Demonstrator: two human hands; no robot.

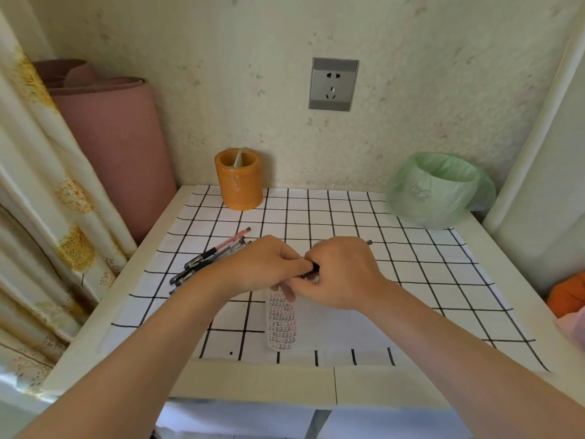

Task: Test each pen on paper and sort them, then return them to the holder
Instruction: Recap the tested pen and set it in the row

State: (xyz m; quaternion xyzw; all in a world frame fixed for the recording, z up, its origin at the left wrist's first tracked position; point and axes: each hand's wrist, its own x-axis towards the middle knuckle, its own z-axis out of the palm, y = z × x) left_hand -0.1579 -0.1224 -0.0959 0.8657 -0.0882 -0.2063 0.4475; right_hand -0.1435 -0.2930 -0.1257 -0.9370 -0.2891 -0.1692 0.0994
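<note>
Two hands share one pen (316, 267) over the paper (332, 331); R hand (343, 274) curls round barrel, L hand (266, 264) pinches near end; axis runs near-left to far-right, far end showing past R knuckles; pile (209, 261) & holder (239, 182) lie left, nearer L hand.

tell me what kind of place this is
Probably a home: a small desk tucked into the corner of a room. A floral curtain and a rolled pink mat stand at the left, and an orange pen holder sits on the grid-cloth table.
</note>
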